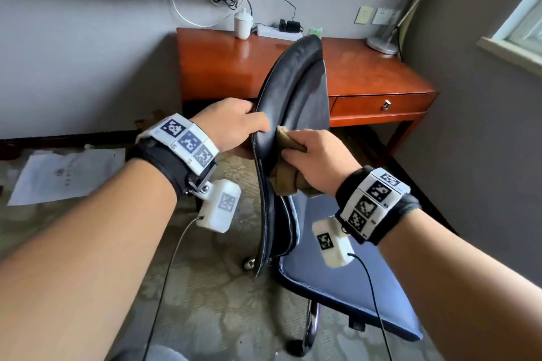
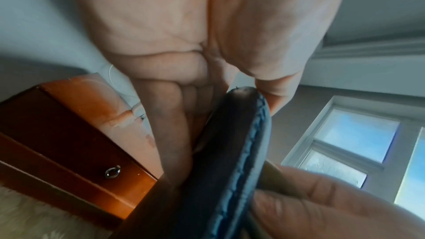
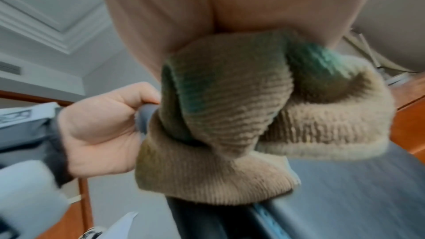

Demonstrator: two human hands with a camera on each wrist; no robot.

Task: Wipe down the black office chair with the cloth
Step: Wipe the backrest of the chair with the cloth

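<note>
Two hands are seen at the backrest (image 1: pixel 296 97) of the black office chair in the head view. The left hand (image 1: pixel 231 126) is clamped on the backrest's edge, probably to keep the chair from turning; the right hand (image 1: pixel 315 161) is closed round the bunched cloth (image 1: pixel 286 182), pressed to the padded face just beside the left thumb.

From the left wrist, the stitched edge (image 2: pixel 241 152) is pinched between the fingers (image 2: pixel 170 130) and thumb.

From the right wrist, the cloth (image 3: pixel 241 115) is gripped under the palm, against the chair, the bracing hand (image 3: pixel 101 130) just beside it.
</note>
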